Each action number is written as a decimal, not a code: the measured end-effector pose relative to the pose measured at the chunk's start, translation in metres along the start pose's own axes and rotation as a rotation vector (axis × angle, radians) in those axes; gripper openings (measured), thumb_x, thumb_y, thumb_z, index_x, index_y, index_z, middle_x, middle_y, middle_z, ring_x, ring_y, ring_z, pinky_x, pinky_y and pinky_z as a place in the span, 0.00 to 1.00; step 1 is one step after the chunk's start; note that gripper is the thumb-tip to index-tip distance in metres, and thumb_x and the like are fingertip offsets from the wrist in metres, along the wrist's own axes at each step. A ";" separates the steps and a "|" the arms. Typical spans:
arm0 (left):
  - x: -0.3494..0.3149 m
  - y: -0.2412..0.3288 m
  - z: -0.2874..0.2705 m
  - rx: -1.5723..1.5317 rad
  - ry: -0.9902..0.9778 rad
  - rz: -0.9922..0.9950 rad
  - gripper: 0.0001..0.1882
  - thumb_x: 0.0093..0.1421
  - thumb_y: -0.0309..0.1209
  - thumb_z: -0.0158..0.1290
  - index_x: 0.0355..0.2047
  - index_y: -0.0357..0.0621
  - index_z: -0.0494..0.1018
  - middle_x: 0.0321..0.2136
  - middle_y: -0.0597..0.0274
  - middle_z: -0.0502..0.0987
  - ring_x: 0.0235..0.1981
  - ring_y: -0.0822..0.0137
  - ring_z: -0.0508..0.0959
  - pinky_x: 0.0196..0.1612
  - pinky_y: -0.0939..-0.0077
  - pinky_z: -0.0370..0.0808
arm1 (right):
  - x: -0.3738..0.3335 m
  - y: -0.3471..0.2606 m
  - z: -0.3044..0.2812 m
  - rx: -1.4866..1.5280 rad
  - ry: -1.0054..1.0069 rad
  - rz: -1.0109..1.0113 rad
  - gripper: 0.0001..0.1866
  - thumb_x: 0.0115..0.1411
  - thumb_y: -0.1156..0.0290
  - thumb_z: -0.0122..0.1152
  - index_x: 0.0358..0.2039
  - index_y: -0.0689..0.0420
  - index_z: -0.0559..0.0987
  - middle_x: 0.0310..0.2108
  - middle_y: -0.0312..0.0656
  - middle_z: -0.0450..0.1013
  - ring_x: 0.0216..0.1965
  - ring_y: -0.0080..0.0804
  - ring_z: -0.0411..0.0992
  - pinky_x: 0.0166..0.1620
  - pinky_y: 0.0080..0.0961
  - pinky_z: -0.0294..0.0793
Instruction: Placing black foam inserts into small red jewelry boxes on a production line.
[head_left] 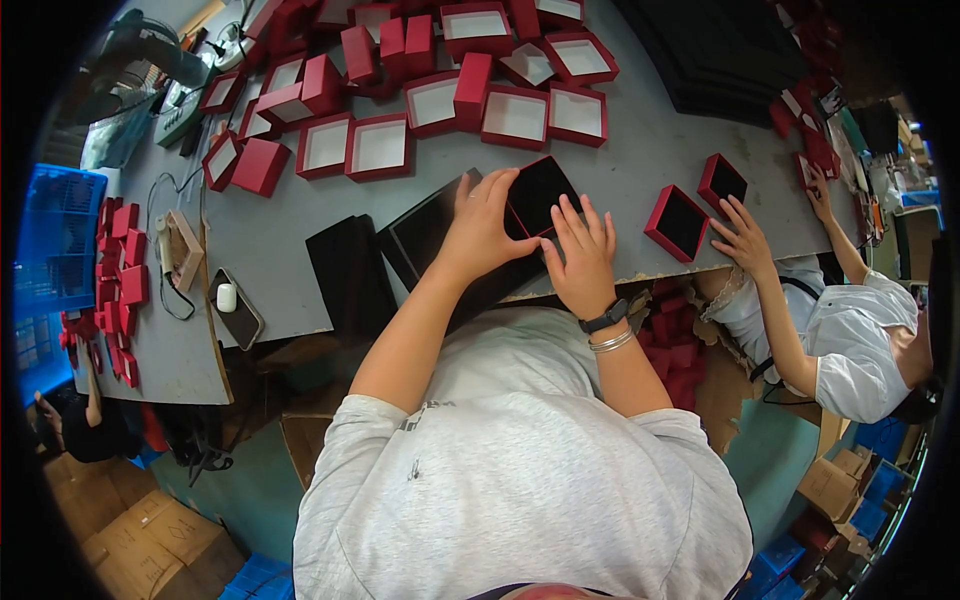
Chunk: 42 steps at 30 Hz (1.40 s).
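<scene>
A red box (549,187) with a black inside lies on the table in front of me. My left hand (480,228) spans its left side, with fingertips at the far edge and thumb at the near edge. My right hand (582,258) rests on the near right part of the box, its fingers stretched out and spread. Under and beside my left forearm are black flat pieces (412,238), partly hidden by the arm. Another black stack (345,268) lies farther left at the table's near edge.
Open red boxes with white insides (378,146) crowd the far side. Two black-lined red boxes (679,222) lie at right, near a co-worker's hand (742,238). A phone (240,318) bearing a white case (226,297) is at left. Black sheets (715,55) are stacked far right.
</scene>
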<state>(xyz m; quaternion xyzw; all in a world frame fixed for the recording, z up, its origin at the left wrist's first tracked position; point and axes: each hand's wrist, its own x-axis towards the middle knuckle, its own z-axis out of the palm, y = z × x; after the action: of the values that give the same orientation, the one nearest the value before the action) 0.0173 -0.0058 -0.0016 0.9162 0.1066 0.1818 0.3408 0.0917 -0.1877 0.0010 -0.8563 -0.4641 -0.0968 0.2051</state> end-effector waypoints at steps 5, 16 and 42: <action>0.001 0.001 0.001 0.000 0.001 0.012 0.54 0.41 0.44 0.73 0.65 0.42 0.59 0.61 0.50 0.68 0.63 0.51 0.68 0.70 0.39 0.49 | -0.004 0.023 0.000 0.046 0.133 0.061 0.25 0.59 0.66 0.65 0.58 0.56 0.75 0.58 0.39 0.72 0.62 0.43 0.63 0.67 0.50 0.56; 0.002 0.001 0.000 0.010 -0.013 0.004 0.53 0.41 0.43 0.73 0.65 0.41 0.58 0.60 0.49 0.69 0.63 0.50 0.68 0.70 0.38 0.48 | 0.024 0.016 -0.019 0.120 0.088 0.094 0.23 0.55 0.71 0.65 0.54 0.55 0.77 0.58 0.41 0.69 0.64 0.48 0.60 0.66 0.49 0.58; -0.075 -0.014 -0.061 0.479 -0.013 -0.304 0.54 0.49 0.58 0.67 0.69 0.45 0.57 0.68 0.52 0.61 0.70 0.53 0.58 0.72 0.47 0.47 | 0.016 0.032 -0.016 0.006 -0.031 -0.095 0.17 0.59 0.70 0.63 0.50 0.44 0.81 0.47 0.36 0.74 0.53 0.36 0.71 0.65 0.48 0.60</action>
<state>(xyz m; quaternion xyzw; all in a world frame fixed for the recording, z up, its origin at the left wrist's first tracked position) -0.0768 0.0165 0.0129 0.9453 0.2806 0.0922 0.1385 0.1275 -0.1983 0.0124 -0.8341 -0.5076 -0.0915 0.1957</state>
